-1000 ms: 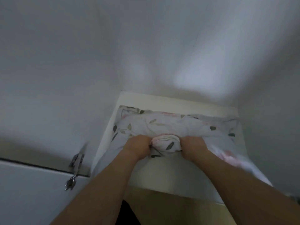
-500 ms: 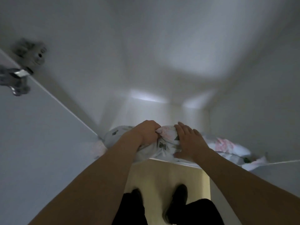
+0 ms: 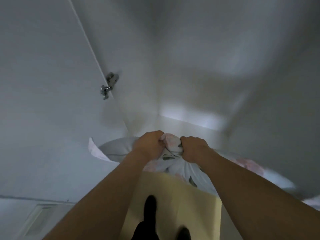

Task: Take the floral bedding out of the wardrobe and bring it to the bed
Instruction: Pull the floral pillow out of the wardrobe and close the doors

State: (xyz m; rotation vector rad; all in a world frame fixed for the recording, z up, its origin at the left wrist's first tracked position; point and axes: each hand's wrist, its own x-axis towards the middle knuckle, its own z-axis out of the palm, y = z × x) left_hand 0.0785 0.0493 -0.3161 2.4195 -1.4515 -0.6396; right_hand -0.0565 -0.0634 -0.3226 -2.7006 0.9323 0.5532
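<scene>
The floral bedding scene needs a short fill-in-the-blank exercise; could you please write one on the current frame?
1. The floral bedding is gripped by ____ hands.
2. The left hand and the right hand hold one bunched fold, fingers ____.
3. The metal hinge sits on the person's ____ side.
4. Below the bedding, the floor looks ____.

Missing words: two; curled; left; yellow

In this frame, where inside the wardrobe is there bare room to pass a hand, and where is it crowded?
Free: the white space above the floral bedding, between the door hinge and the right wall. Crowded: the shelf front, where the left hand and right hand grip the bunched fabric.
</scene>
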